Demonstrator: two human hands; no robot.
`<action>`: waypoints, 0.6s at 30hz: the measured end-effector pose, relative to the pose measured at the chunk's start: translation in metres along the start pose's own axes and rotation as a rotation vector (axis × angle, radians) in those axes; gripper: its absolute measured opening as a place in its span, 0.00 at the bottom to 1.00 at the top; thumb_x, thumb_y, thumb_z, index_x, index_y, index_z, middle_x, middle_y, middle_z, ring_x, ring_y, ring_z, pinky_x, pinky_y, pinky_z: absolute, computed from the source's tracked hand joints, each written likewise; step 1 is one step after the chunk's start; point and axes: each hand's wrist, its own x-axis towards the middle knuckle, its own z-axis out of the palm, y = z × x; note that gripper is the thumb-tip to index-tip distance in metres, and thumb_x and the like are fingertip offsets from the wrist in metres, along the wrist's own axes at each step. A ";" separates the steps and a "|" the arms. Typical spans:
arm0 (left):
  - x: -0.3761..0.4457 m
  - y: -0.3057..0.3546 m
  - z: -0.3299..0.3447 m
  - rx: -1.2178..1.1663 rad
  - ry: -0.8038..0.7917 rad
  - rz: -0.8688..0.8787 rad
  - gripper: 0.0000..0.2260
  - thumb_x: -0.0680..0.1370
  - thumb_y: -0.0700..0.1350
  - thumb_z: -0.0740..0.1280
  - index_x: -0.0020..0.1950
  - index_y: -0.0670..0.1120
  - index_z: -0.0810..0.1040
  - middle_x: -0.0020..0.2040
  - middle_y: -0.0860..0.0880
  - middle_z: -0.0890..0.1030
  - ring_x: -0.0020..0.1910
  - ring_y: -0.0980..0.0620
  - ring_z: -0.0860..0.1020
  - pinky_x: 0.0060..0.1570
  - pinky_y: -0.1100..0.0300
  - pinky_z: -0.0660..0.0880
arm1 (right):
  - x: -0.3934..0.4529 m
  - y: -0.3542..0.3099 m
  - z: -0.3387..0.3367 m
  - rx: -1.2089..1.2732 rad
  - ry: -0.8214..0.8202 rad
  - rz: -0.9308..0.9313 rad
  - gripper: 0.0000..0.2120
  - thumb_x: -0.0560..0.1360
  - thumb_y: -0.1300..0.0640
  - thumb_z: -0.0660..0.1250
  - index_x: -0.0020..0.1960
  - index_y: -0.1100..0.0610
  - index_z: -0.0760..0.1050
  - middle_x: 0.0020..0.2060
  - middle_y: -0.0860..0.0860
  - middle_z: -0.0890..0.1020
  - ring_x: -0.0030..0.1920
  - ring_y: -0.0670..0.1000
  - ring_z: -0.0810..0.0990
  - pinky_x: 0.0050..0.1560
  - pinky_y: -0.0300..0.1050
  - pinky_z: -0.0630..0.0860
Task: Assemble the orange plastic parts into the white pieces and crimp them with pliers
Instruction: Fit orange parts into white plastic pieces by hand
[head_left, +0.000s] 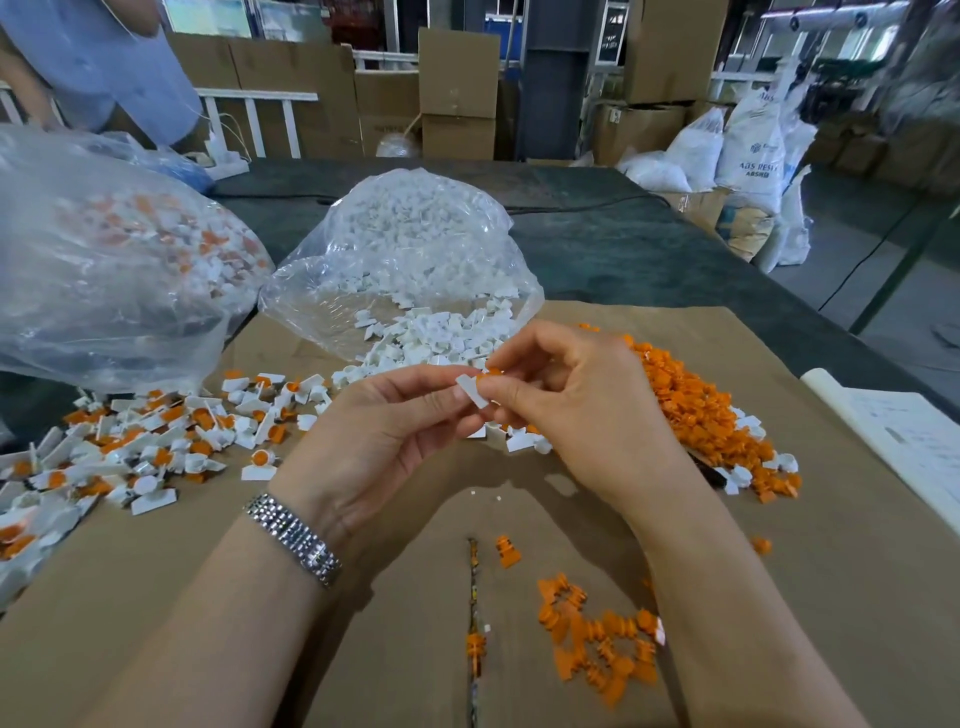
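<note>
1. The left hand (384, 431), with a shiny silver metal watch band (293, 538) on its wrist, was held up over the brown cardboard sheet (156, 597) that covered the table.
2. Its thumb and fingers were curled and pinched a small flat white plastic piece (472, 391).
3. The right hand (576, 410) was just beside the left hand, and their fingertips met at the white piece.
4. The right hand's fingers were bent and pinched a small round orange plastic part (492, 372), which sat right at the top of the white piece.
5. I cannot tell if the orange part was already pushed all the way in.
6. A big heap of loose orange plastic parts (696, 410) lay on the cardboard behind the right hand.
7. A smaller bunch of orange plastic parts (597, 644) lay near the person, under the right arm.
8. A clear plastic bag of white plastic pieces (410, 260) lay open behind the hands, and some white pieces spilled out of its mouth.
9. On the left lay a pile of white pieces with orange parts in them (156, 441).
10. A bigger clear plastic bag with orange and white pieces inside (104, 260) sat on the far left.
11. A white sheet of paper (909, 447) lay at the right edge of the cardboard.
12. Brown cardboard boxes (457, 88) and white sacks (748, 145) stood far behind the table.
</note>
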 end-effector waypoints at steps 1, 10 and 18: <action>0.000 -0.001 0.000 0.015 0.017 0.009 0.10 0.72 0.33 0.70 0.52 0.34 0.84 0.50 0.36 0.85 0.46 0.45 0.85 0.46 0.61 0.83 | 0.000 0.000 0.000 -0.022 -0.016 -0.001 0.05 0.74 0.61 0.76 0.46 0.56 0.81 0.35 0.53 0.84 0.35 0.49 0.85 0.41 0.46 0.84; -0.004 0.002 -0.002 0.059 -0.046 0.010 0.08 0.71 0.36 0.70 0.47 0.38 0.87 0.45 0.40 0.86 0.40 0.50 0.85 0.43 0.63 0.82 | -0.001 -0.004 -0.009 0.153 -0.170 0.048 0.08 0.72 0.63 0.77 0.47 0.63 0.80 0.34 0.54 0.85 0.34 0.50 0.85 0.38 0.38 0.80; -0.002 0.006 -0.007 -0.035 -0.117 -0.060 0.10 0.73 0.37 0.69 0.50 0.39 0.88 0.47 0.43 0.87 0.42 0.53 0.85 0.40 0.66 0.80 | -0.001 -0.006 -0.011 0.114 -0.163 0.033 0.17 0.68 0.59 0.80 0.55 0.54 0.82 0.43 0.53 0.84 0.42 0.54 0.86 0.50 0.52 0.83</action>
